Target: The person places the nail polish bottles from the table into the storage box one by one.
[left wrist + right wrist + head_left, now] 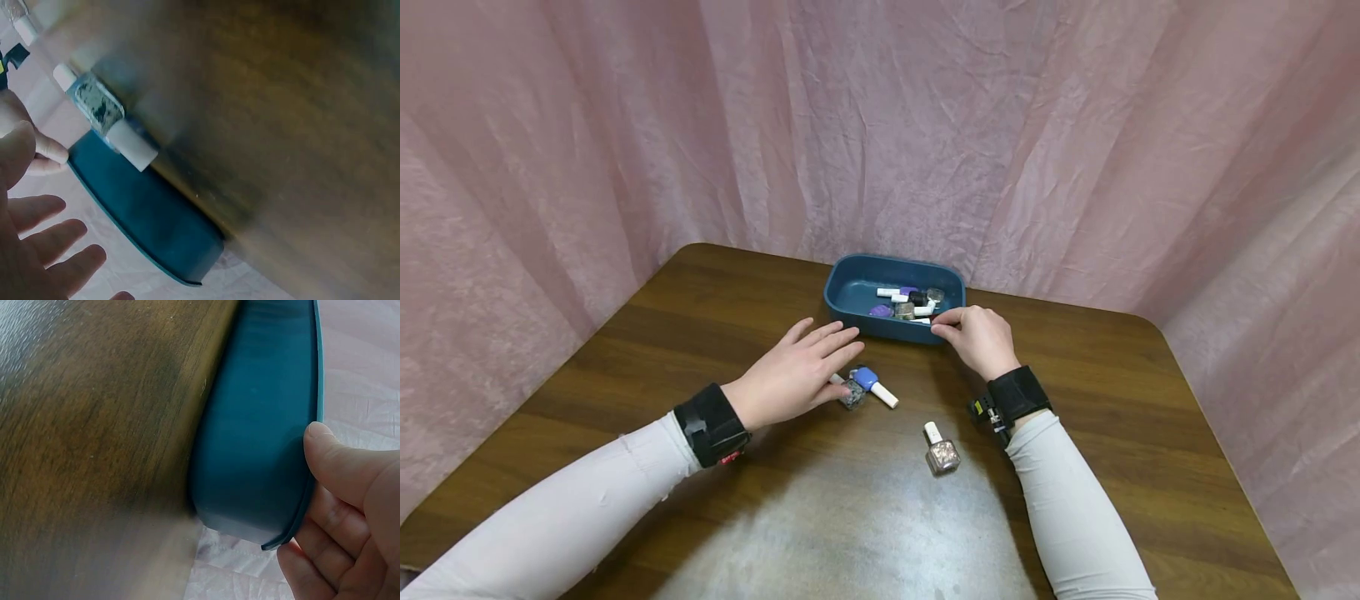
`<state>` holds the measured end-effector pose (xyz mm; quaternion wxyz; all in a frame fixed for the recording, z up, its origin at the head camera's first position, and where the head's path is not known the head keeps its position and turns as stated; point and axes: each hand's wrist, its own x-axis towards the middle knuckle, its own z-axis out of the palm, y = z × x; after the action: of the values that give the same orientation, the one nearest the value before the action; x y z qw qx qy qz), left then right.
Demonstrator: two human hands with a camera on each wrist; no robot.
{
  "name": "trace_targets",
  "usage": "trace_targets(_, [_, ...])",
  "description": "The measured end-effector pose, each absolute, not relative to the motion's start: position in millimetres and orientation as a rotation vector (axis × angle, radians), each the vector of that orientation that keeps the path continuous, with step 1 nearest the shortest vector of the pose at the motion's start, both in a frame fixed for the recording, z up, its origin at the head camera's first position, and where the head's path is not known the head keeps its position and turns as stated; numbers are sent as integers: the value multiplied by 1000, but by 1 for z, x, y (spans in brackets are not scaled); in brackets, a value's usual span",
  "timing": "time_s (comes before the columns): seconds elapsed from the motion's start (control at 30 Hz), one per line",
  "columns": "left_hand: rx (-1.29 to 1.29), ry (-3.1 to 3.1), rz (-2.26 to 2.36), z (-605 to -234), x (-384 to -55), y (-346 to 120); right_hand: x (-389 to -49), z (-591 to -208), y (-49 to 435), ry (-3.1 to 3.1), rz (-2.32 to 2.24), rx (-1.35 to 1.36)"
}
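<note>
My right hand (981, 337) is at the front right corner of a dark blue-green plastic bin (880, 325). In the right wrist view, its thumb (322, 440) lies on the rim's outer side and the fingers curl behind it. My left hand (797, 367) is spread, palm down, with nothing in its grasp. Its thumb overlaps a dark glitter nail polish bottle (852, 395) in the head view. Touching that bottle's side is a blue nail polish bottle (866, 378) with a white cap. Several polish bottles, purple ones (881, 311) among them, lie inside the bin.
Nearer me on the wooden table (700, 333) lies a nail polish bottle with gold-toned glitter (943, 457), its white cap pointing away. A pink curtain (887, 125) hangs right behind the bin and around the table's sides.
</note>
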<state>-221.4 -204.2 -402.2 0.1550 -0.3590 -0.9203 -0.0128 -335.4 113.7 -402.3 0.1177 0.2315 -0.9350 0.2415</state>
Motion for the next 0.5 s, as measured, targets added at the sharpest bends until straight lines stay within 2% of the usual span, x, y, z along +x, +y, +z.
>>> trace_targets(0.5, [-1131,-2670,-96,-414,-215,-200,-335,-403,114,-2731,705,673])
